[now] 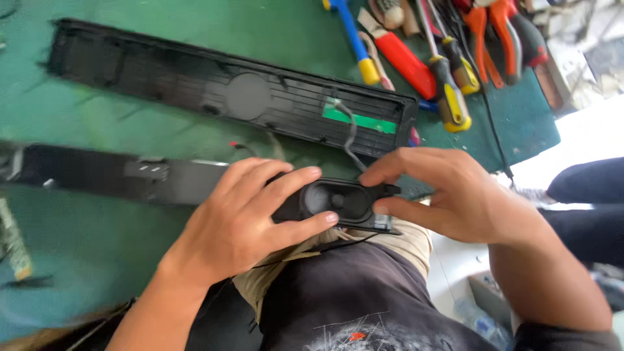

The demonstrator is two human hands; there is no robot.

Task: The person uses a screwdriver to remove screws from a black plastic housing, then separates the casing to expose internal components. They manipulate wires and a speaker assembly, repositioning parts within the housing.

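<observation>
Head view, looking straight down: both hands are on a small black oval speaker (pixel 338 201), held just off the near edge of the green work mat (pixel 130 227), above the person's lap. The left hand (pixel 250 218) wraps the speaker's left end, thumb underneath and fingers curled over the top, closed firmly on it. The right hand (pixel 455 192) pinches the right end between forefinger and thumb, a tight fingertip hold.

A thin dark wire (pixel 351 140) runs from the speaker up to the long black panel (pixel 227 91) lying across the far side of the mat, near a green strip (pixel 361 120) set into it. That is the weak spot, in my judgement: draw the speaker much nearer and the wire goes taut, and it could tear at its joint or drag the panel along. The cone also faces up, so a slipping finger could dent it.

A second long black bar (pixel 110 179) lies just behind the left hand. At far right lies a heap of screwdrivers (pixel 448 84) and orange-handled pliers (pixel 504 39). The mat is worn; beyond its right edge is a pale floor in bright daylight.
</observation>
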